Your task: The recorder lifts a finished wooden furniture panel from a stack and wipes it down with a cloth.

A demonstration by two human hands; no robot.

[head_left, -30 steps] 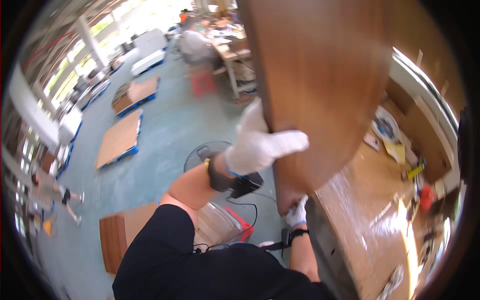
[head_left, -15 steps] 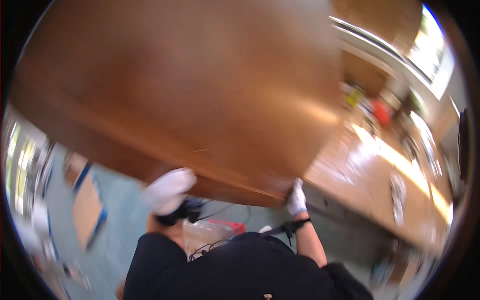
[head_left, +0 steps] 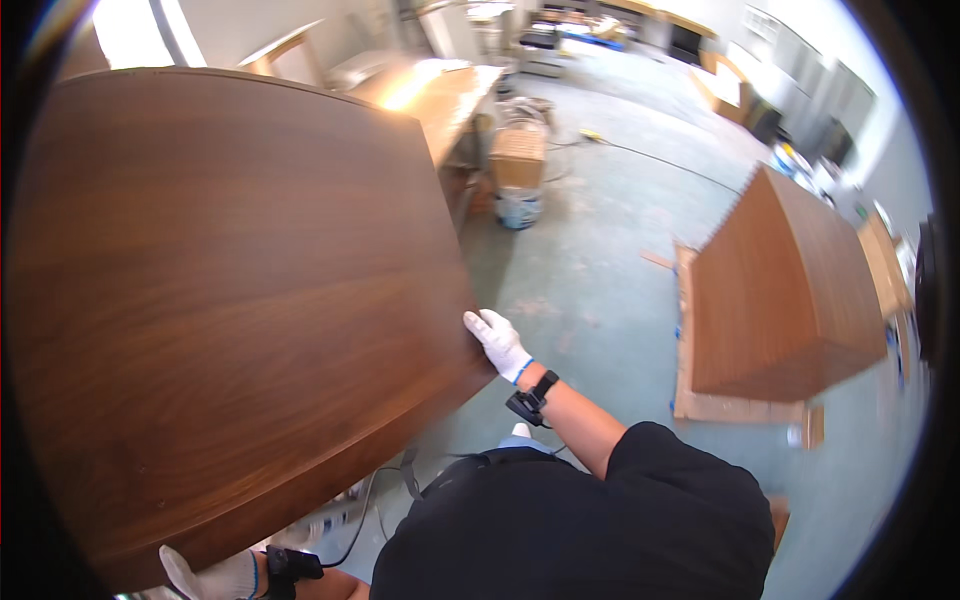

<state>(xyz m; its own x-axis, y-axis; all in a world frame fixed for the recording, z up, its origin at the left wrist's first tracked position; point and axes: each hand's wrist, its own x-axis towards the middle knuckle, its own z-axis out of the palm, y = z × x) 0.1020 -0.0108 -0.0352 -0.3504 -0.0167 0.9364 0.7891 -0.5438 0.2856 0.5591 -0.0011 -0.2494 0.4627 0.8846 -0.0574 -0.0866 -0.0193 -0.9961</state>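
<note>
A large dark-brown wooden panel point(head_left: 250, 270) with a thick front edge fills the left half of the view. It is tilted across in front of me, and I cannot tell what lies under it. My left hand point(head_left: 215, 577), in a white knit glove, grips its near edge at the lower left, thumb on top. At the panel's right corner, my right hand point(head_left: 498, 343) holds the side edge, also gloved in white; the fingers underneath are partly hidden. Black devices are strapped to both wrists.
A brown wooden cabinet point(head_left: 770, 300) stands on cardboard at the right. Beyond the panel is a workbench point(head_left: 450, 105), with a cardboard box point(head_left: 519, 158) on a bucket point(head_left: 518, 208) beside it. A cable point(head_left: 670, 163) runs over the pale green floor.
My view has swung to the right, bringing the cabinet and far floor into sight. The panel now sits further left, with both hands still on its edges.
</note>
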